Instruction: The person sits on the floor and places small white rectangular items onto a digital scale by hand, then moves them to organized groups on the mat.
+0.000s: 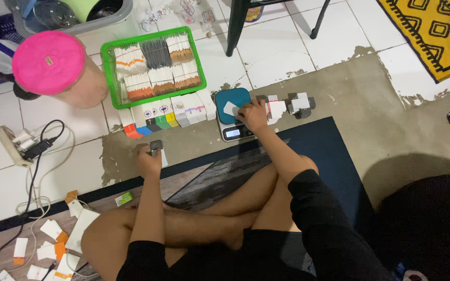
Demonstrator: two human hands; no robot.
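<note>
Head view: right hand [254,115] fingers touch white card [230,109].

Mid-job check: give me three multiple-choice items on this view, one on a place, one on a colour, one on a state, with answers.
1. Where is the right hand?
A. in the green basket
B. at the teal scale
C. on the power strip

2. What colour is the lid of the big jar?
A. pink
B. yellow
C. black

3. What is the left hand doing?
A. lying open and flat
B. gripping a small dark object
C. holding a cable

Answers:
1 B: its fingers reach the scale by a white piece.
2 A: the round lid is bright pink.
3 B: its fingers close on the small dark object.
</note>
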